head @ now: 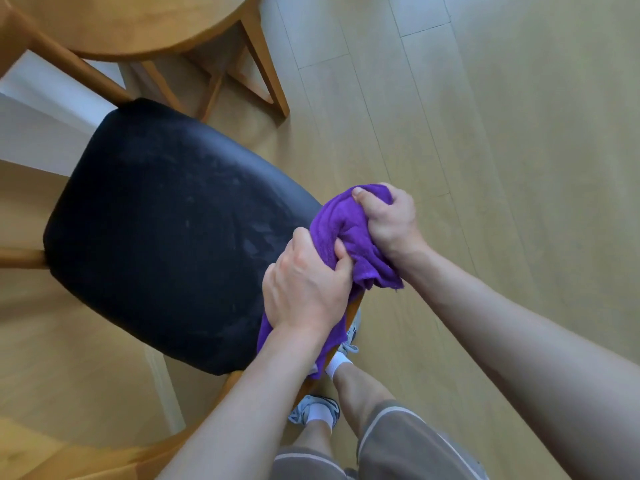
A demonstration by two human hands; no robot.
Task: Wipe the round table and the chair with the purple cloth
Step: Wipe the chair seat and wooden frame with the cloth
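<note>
The purple cloth (341,230) is bunched up over the near right edge of the chair's black seat (166,220). My left hand (304,285) grips the cloth's lower part, with its thumb dug into the folds. My right hand (384,220) grips the upper part, thumb on top. A tail of cloth hangs down below my left wrist. The black seat shows pale dusty streaks. The round wooden table (121,26) stands at the top left, beyond the chair.
Wooden table legs (263,74) reach down to the light plank floor (485,133) above the chair. A curved wooden chair back (104,459) runs along the bottom left. My legs and sneakers (315,410) stand right beside the seat's front.
</note>
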